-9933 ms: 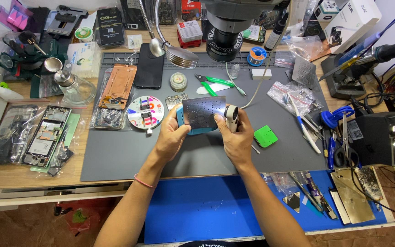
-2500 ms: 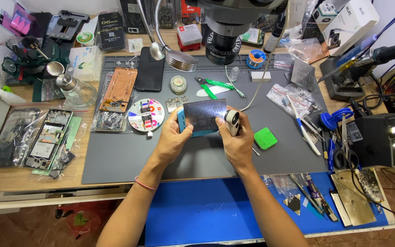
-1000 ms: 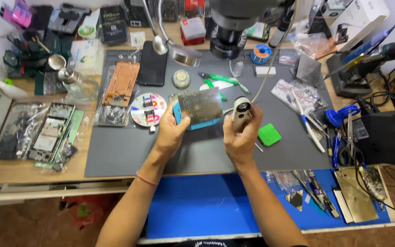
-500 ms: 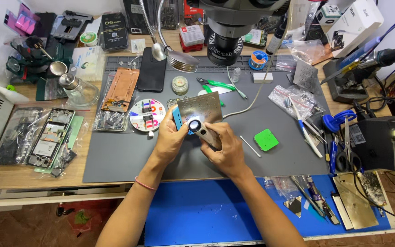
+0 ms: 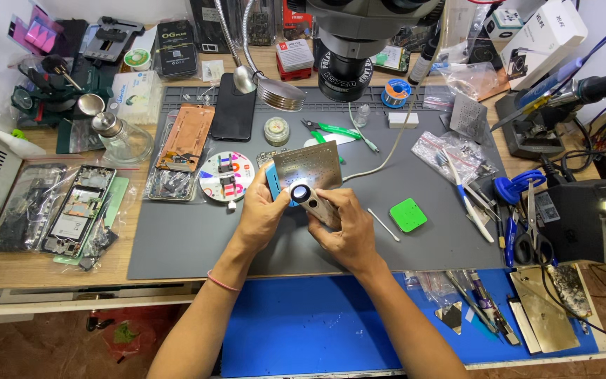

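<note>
Here, 1 metal stencil plate [image 5: 308,167] in blue holder above grey mat [image 5: 191,245], gripped by left hand [image 5: 261,210]; right hand [image 5: 345,228] grasps lit loupe [image 5: 306,197]: keep both steady, lens square to plate

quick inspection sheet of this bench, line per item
surface: grey silicone work mat on a wooden bench, blue mat at the near edge
job's things: blue-edged metal stencil plate in left hand; small lit cylinder loupe in right hand
clutter: opened phones, round colourful parts dish, green square pad, tweezers, bags
grippers: both hands closed on their items
cables: thin wires cross the mat's right side
surroundings: microscope head, soldering station
</note>
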